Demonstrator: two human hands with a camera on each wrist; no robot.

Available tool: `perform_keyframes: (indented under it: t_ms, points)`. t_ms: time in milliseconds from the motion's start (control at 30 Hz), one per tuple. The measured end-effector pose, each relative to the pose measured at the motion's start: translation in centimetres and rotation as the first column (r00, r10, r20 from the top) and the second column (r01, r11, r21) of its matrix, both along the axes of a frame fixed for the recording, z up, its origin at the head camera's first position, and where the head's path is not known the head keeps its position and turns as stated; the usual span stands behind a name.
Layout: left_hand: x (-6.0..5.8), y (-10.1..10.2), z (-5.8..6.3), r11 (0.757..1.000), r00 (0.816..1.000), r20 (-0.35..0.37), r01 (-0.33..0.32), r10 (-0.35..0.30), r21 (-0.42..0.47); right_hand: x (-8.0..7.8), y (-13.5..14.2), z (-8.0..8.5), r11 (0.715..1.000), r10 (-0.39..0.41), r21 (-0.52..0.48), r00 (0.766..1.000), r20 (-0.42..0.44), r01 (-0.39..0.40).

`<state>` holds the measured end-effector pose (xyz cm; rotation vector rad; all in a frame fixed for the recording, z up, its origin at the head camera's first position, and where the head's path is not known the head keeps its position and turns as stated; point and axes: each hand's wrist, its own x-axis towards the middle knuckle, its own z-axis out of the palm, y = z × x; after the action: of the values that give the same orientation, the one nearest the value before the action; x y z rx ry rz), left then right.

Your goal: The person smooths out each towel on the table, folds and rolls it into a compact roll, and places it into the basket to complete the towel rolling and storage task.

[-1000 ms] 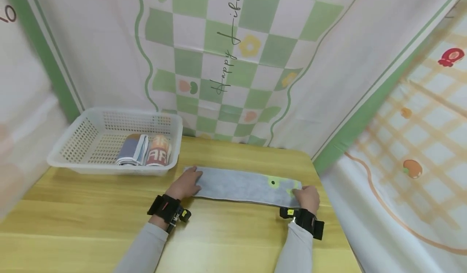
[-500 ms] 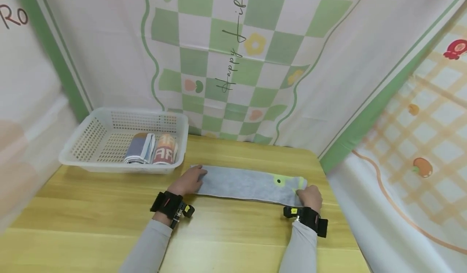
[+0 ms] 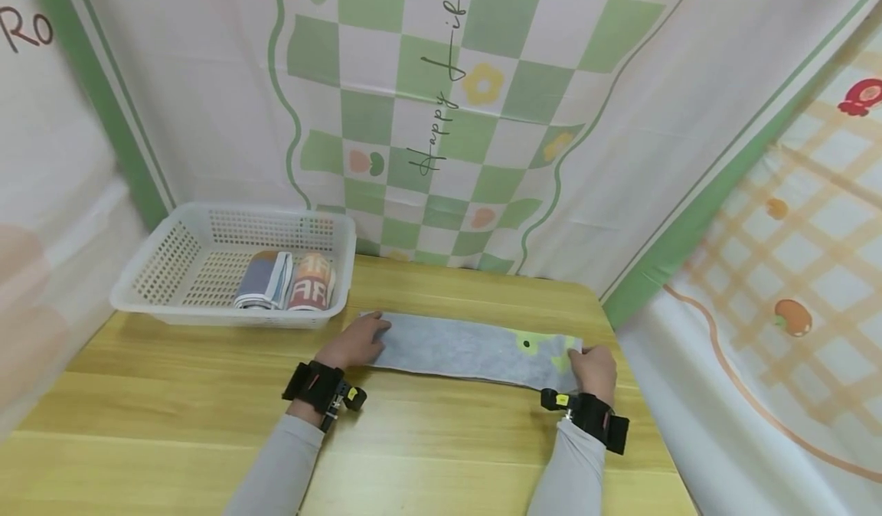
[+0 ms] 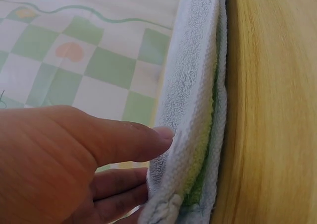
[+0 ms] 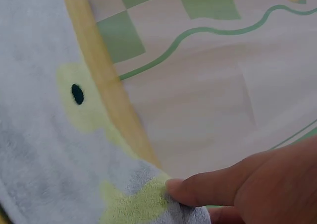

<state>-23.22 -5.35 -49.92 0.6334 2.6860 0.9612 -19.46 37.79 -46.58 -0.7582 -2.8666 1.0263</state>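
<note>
A grey-blue towel (image 3: 448, 347) with yellow-green patches and a black spot lies folded into a long strip on the wooden table. At its left end my left hand (image 3: 354, 341) holds it; the left wrist view shows the thumb (image 4: 161, 137) on the towel's edge and the other fingers partly hidden behind it. The layered folds show there, with green inside. My right hand (image 3: 596, 370) pinches the right end corner. In the right wrist view its thumb (image 5: 190, 189) lies on top of the towel, while most other fingers are out of sight.
A white perforated plastic basket (image 3: 165, 317) stands at the table's back left, holding a folded blue-and-white cloth (image 3: 260, 282) and a rolled orange-and-red one (image 3: 311, 282). Patterned curtains (image 3: 441, 118) hang behind and on both sides of the wooden table (image 3: 427, 439).
The head view has shifted slightly. My right hand has moved a little to the right at the towel's right end, and that corner looks straighter. My left hand stays at the left end.
</note>
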Motion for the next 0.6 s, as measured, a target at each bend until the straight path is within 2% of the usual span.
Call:
perform_keyframes:
  t_ms: [200, 367, 500, 600]
  points:
    - [0.0, 0.1, 0.1, 1.0, 1.0, -0.001, 0.002, -0.002, -0.009, -0.4, 0.7, -1.0, 0.999, 0.029, 0.012, 0.999, 0.046, -0.03]
    - [0.0, 0.1, 0.2, 1.0, 1.0, 0.019, -0.011, 0.011, -0.004, -0.5, 0.8, -1.6, 0.996, -0.01, 0.086, 0.999, 0.042, 0.006]
    - [0.1, 0.2, 0.3, 1.0, 1.0, 0.026, -0.015, 0.015, 0.002, -0.3, 0.9, -1.8, 0.999, -0.026, 0.031, 0.999, 0.039, 0.025]
    - [0.0, 0.2, 0.2, 1.0, 1.0, 0.023, -0.015, 0.015, -0.001, -0.2, 1.1, -1.8, 0.999, -0.015, -0.041, 0.998, 0.068, 0.018]
